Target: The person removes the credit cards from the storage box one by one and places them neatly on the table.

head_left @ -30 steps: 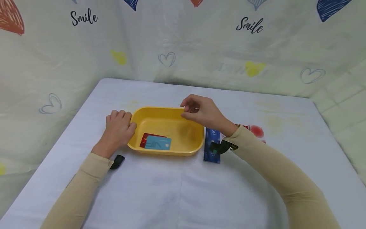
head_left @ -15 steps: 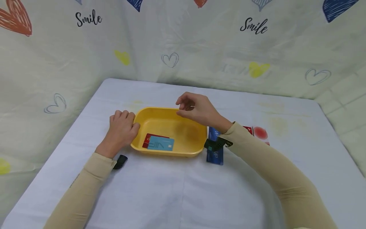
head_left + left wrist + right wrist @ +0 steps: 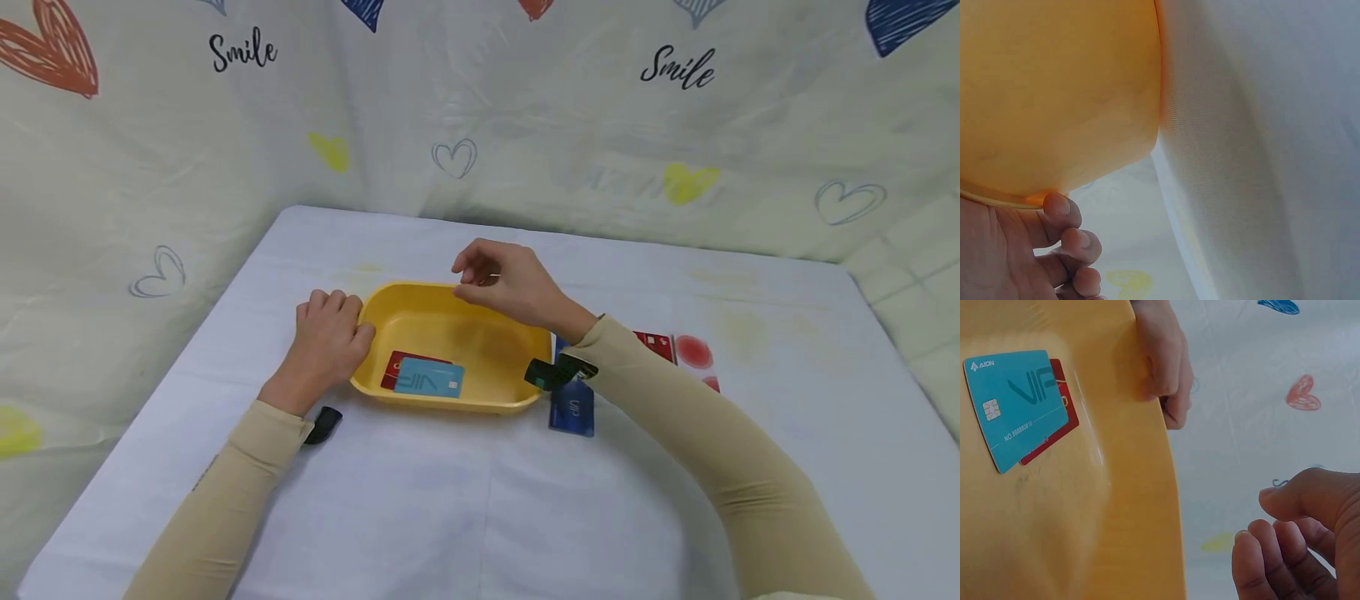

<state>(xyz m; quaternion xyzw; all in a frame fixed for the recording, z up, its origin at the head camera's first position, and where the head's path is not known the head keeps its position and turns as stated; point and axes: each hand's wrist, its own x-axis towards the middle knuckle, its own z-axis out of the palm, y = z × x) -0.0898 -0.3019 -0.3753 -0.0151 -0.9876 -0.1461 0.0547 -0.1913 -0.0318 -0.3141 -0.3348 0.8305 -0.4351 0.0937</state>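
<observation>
My left hand [image 3: 322,346] grips the left end of a yellow plastic tray [image 3: 495,354], its thumb at the rim. In the left wrist view its fingers [image 3: 1082,244] curl below the tray's edge. Inside the tray a light blue VIP card [image 3: 431,377] overlaps a red card [image 3: 390,372]. Over the tray's far right rim hovers my right hand [image 3: 513,283], fingers loosely bent and thumb apart from them. The right wrist view shows nothing between its thumb and fingers.
Blue VIP cards [image 3: 572,408] lie right of the tray, partly under the right wrist's black camera [image 3: 551,373]. Farther right are a red card [image 3: 656,346] and a card with a red circle [image 3: 693,352], partly behind the sleeve. A patterned cloth [image 3: 525,108] hangs behind the table.
My right hand has drifted left over the tray's far rim. My left hand keeps its grip, and the cards in the tray lie as before. The head view has turned slightly left.
</observation>
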